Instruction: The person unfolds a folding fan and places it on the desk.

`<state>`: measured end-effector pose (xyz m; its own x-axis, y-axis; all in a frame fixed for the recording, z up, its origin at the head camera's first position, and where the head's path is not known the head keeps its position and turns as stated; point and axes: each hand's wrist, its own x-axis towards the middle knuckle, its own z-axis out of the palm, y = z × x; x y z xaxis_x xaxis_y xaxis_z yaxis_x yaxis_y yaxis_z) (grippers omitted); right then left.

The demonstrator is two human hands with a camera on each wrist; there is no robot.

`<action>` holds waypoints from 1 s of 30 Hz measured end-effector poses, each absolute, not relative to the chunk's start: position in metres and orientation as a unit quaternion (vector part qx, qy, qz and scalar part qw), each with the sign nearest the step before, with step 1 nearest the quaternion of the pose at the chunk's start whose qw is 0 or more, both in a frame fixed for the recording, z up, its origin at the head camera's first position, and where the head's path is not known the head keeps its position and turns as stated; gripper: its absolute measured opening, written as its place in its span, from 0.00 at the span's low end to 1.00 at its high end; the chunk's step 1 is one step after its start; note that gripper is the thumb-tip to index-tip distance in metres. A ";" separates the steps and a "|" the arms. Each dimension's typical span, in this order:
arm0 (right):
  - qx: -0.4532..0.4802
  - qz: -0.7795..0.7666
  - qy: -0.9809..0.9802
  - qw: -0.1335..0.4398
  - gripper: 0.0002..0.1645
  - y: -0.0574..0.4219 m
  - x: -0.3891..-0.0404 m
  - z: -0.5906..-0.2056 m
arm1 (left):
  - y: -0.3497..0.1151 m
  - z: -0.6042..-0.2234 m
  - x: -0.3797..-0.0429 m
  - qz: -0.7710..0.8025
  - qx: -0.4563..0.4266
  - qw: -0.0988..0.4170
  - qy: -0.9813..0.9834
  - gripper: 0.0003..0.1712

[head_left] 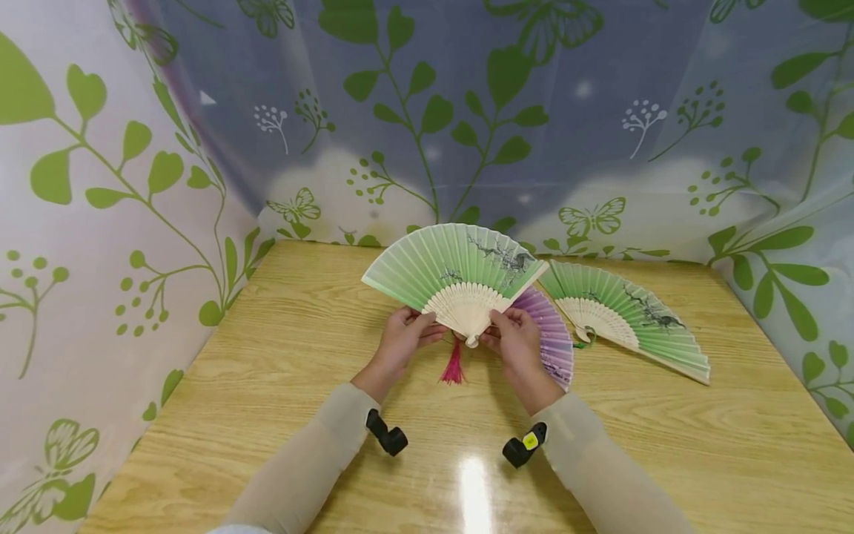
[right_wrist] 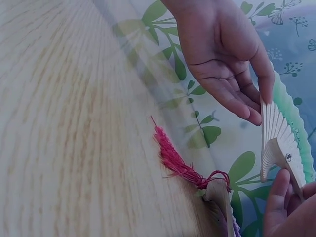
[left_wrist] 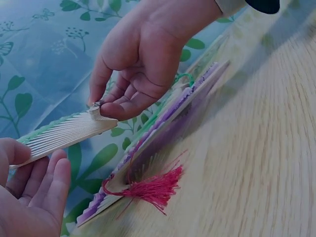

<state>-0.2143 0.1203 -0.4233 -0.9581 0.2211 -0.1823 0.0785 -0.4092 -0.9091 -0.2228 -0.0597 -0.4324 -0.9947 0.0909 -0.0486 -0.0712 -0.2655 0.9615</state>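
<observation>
A spread green folding fan (head_left: pixel 460 259) with pale ribs and a dark branch pattern is held up above the table. My left hand (head_left: pixel 403 337) pinches its left outer rib between thumb and fingers. On the other side, my right hand (head_left: pixel 519 345) grips the right outer rib near the pivot. Behind and below lies an open purple folding fan (head_left: pixel 554 343), partly hidden by the green fan and my right hand. A pink tassel (head_left: pixel 452 368) hangs from the purple fan's pivot end, also visible in the left wrist view as a red-pink tassel (left_wrist: pixel 157 190).
A second open green fan (head_left: pixel 630 315) with a green cord lies on the wooden table (head_left: pixel 267 415) to the right, close to the purple one. Leaf-patterned cloth (head_left: pixel 434 148) stands behind and along both sides of the table. Each sleeve carries a black wrist camera (head_left: pixel 387 434).
</observation>
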 end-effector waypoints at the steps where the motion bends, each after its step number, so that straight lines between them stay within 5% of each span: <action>1: -0.139 0.829 -0.539 0.043 0.11 0.120 -0.214 -0.423 | -0.060 -0.433 -0.223 0.798 0.005 0.053 0.601 0.08; 30: -0.149 0.848 -0.506 0.056 0.10 0.120 -0.218 -0.419 | -0.060 -0.433 -0.224 0.826 -0.010 0.060 0.560 0.08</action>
